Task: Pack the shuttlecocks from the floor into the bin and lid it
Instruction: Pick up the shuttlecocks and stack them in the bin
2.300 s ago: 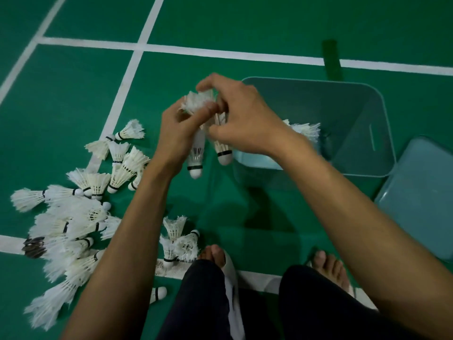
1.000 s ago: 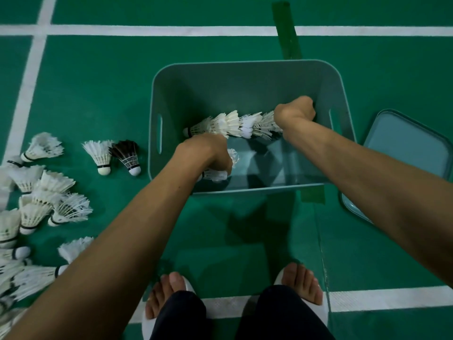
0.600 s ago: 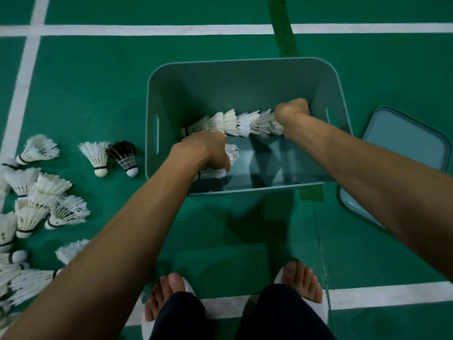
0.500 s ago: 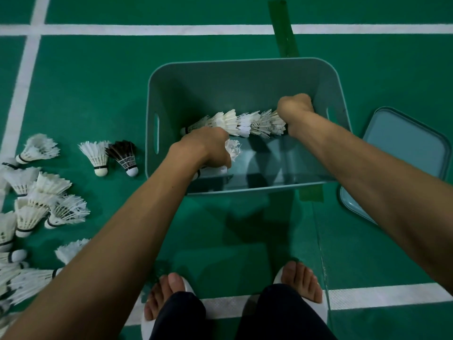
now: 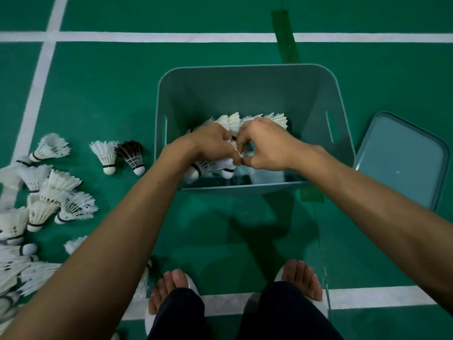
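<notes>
A grey-green plastic bin (image 5: pixel 245 94) stands on the green court floor ahead of my feet. Inside it lies a nested row of white shuttlecocks (image 5: pixel 257 120). My left hand (image 5: pixel 210 146) is over the bin's near side and grips two white shuttlecocks (image 5: pixel 208 168) with their cork ends pointing down toward me. My right hand (image 5: pixel 267 146) has come in beside it and its fingertips pinch the feathers of those same shuttlecocks. The bin's lid (image 5: pixel 402 160) lies flat on the floor to the right.
Several loose shuttlecocks (image 5: pixel 44 204) are scattered on the floor at the left, with a white one (image 5: pixel 105 155) and a dark-feathered one (image 5: pixel 131 155) standing near the bin's left wall. White court lines cross the floor. My feet in white sandals (image 5: pixel 301 283) stand at the bottom.
My right hand left the far end of the nested row and moved left to meet my left hand. My left hand rose a little with its shuttlecocks. The row now lies free in the bin.
</notes>
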The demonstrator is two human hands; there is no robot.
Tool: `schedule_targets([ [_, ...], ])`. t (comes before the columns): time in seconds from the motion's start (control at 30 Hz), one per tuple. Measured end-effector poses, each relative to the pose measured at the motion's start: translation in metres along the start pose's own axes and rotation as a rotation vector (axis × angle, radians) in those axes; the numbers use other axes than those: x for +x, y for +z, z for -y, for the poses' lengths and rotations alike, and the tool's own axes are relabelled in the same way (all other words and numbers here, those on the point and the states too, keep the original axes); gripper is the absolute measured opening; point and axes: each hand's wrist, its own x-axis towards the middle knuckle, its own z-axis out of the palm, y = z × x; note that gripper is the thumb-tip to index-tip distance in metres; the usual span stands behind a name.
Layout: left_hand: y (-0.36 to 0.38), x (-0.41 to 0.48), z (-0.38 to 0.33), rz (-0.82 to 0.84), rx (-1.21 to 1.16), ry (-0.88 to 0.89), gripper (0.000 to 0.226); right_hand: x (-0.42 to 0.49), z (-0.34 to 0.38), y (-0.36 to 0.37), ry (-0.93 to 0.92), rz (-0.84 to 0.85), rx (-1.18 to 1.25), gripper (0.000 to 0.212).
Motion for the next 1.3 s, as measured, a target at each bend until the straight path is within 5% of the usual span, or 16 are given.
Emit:
schedule_targets([
  [0.1,0.004,0.004,0.008,0.045,0.056,-0.044,0.044,0.001,-0.005,-0.002,0.115,-0.050,-0.036,0.007],
  [0.17,0.006,0.007,0.012,0.090,0.176,-0.095,0.049,0.004,-0.011,-0.007,0.352,-0.095,-0.032,0.015],
  [0.27,0.009,0.006,0.013,0.189,0.263,-0.145,0.059,0.017,-0.013,-0.010,0.665,-0.040,0.369,0.023],
  [0.37,0.011,0.002,0.011,0.269,0.289,-0.153,0.074,0.037,-0.002,-0.005,0.775,0.040,0.600,0.022],
  [0.57,0.008,-0.009,0.019,0.283,0.351,-0.135,0.065,0.072,0.030,0.014,0.725,0.342,0.612,0.026],
  [1.0,-0.001,-0.012,0.020,0.264,0.318,-0.070,0.060,0.076,0.045,0.022,0.604,0.257,0.548,0.007],
  [1.17,-0.011,-0.017,0.024,0.118,0.077,-0.087,0.060,0.064,0.033,-0.011,0.607,0.106,0.545,0.015],
  [1.3,-0.015,-0.015,0.019,-0.131,-0.091,0.021,0.074,0.038,0.017,-0.044,0.433,0.303,0.785,0.014],
])
